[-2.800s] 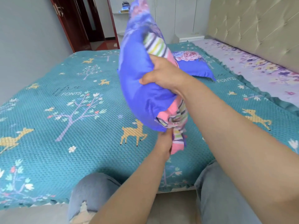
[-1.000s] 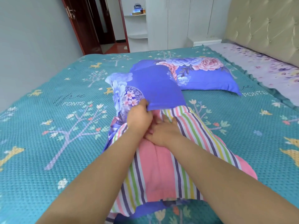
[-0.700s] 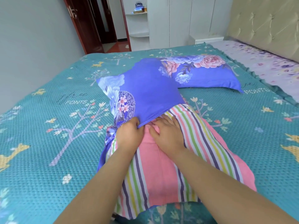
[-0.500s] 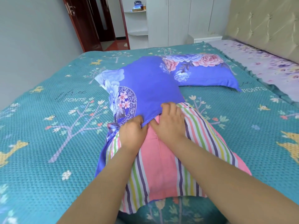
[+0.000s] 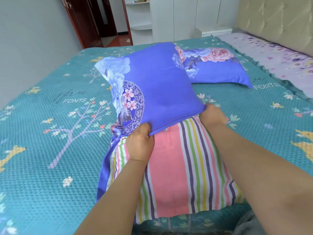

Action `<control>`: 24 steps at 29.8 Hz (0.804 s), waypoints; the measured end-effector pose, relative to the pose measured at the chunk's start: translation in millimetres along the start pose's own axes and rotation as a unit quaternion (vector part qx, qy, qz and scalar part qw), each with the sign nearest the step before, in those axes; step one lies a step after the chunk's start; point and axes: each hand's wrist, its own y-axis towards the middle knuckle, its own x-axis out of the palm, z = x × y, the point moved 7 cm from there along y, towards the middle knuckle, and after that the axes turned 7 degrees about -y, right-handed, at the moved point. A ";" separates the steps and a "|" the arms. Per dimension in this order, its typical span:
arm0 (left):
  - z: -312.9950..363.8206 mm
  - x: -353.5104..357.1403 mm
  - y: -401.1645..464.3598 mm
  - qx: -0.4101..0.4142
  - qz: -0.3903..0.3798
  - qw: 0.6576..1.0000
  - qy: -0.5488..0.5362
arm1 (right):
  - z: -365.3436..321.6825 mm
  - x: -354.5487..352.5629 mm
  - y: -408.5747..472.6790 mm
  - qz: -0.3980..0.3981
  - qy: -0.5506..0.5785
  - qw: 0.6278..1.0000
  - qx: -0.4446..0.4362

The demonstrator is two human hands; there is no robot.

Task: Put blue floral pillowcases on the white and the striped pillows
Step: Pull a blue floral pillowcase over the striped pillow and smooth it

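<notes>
A pillow in pink, green, purple and yellow striped cotton (image 5: 184, 168) lies on the teal waffle-weave bedspread with deer and tree motifs (image 5: 50, 150), its long axis running from the near bed edge away from the person, stripes along that axis. Its far half sits inside a blue floral pillowcase (image 5: 157, 87), whose open mouth faces the person. The left hand (image 5: 139, 144) is closed, pinching the hem at the left of the mouth. The right hand (image 5: 212, 115) grips the hem at the right corner, fingers curled under the cloth. Behind, just beside the pillowcase, lies a second pillow already cased in blue floral fabric (image 5: 215, 67).
</notes>
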 end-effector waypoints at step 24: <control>-84.6 -12.5 -30.5 -0.480 0.190 0.843 -0.152 | 9.2 -9.2 -32.8 0.103 0.086 0.990 -0.051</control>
